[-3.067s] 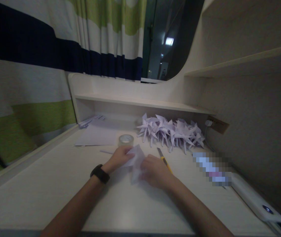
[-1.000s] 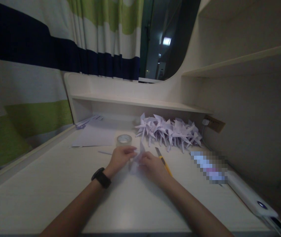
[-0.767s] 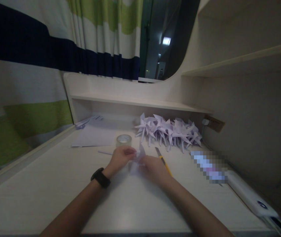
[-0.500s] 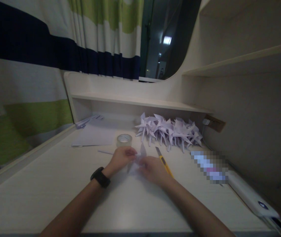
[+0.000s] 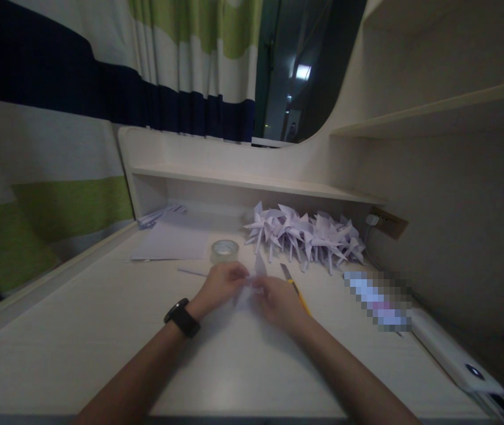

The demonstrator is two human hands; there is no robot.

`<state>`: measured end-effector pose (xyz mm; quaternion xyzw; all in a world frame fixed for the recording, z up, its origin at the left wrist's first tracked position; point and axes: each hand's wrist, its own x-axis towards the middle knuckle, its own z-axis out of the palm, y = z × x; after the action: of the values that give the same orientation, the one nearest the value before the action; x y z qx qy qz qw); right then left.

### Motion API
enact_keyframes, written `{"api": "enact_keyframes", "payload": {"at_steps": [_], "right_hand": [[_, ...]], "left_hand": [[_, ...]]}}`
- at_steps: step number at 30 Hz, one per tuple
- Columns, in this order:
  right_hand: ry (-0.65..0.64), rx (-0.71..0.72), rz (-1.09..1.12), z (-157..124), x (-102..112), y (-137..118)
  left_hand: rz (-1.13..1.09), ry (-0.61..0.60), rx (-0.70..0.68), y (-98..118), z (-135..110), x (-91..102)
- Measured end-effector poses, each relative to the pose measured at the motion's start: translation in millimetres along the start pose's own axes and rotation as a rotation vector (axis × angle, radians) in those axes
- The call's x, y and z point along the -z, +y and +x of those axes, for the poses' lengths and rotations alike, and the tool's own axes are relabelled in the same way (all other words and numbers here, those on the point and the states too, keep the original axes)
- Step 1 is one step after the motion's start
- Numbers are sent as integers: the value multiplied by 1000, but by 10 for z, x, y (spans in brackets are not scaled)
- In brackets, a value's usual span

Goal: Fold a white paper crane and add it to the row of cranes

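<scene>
Between my two hands, above the middle of the desk, is a white paper pinwheel (image 5: 260, 267), one pointed blade sticking up. My left hand (image 5: 223, 284), with a black watch on the wrist, pinches its near centre from the left. From the right, my right hand (image 5: 280, 301) grips the folded paper with thumb and fingers; much of the pinwheel is hidden behind them. A thin white paper stick (image 5: 191, 271) lies on the desk just left of my left hand. Behind that hand stands a roll of clear tape (image 5: 224, 251). A yellow utility knife (image 5: 298, 290) lies beyond my right hand.
Several finished white pinwheels (image 5: 305, 233) are heaped at the back right. White paper sheets (image 5: 172, 239) and rolled paper sticks (image 5: 161, 216) lie at the back left. On the right are a blurred-out object (image 5: 376, 300) and a white long device (image 5: 449, 348). A low shelf (image 5: 252, 184) spans the back.
My hands stay on the pinwheel, with the right fingers shifted slightly closer to the left ones. The whole view has moved a little; the things on the desk lie as before.
</scene>
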<state>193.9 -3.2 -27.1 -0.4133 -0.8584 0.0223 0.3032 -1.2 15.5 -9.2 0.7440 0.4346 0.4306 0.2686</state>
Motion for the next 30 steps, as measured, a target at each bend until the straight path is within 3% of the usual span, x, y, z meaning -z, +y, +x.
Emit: {"api": "enact_keyframes", "payload": {"at_steps": [30], "right_hand": [[31,27,22,1,46,-18]], "left_hand": [[-13,35,-46,-38,8,-12]]}}
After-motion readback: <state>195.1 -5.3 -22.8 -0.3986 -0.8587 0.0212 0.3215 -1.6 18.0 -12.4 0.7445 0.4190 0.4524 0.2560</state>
